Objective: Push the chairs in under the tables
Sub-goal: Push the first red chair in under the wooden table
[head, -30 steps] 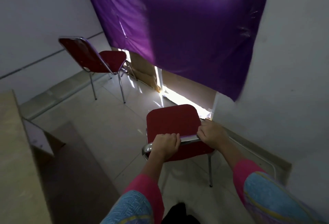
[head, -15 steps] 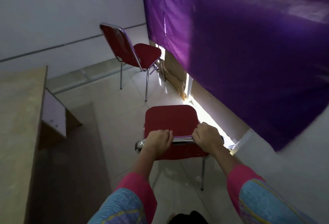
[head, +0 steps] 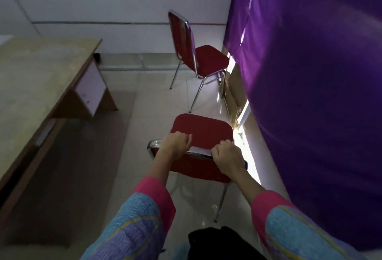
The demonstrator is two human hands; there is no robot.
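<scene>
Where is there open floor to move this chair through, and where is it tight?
Open floor lies between the desk on the left and the held chair, running ahead to the back wall. A smaller bare patch sits between the two chairs. It is tight on the right: the far chair and the held one stand close to the purple curtain. Both hands, left and right, grip the backrest.

Both hands, left hand (head: 175,142) and right hand (head: 226,156), grip the chrome top rail of a red chair (head: 203,129) beside a purple curtain (head: 310,73); a second red chair (head: 198,57) stands farther off, a wooden table (head: 37,77) at left.
</scene>
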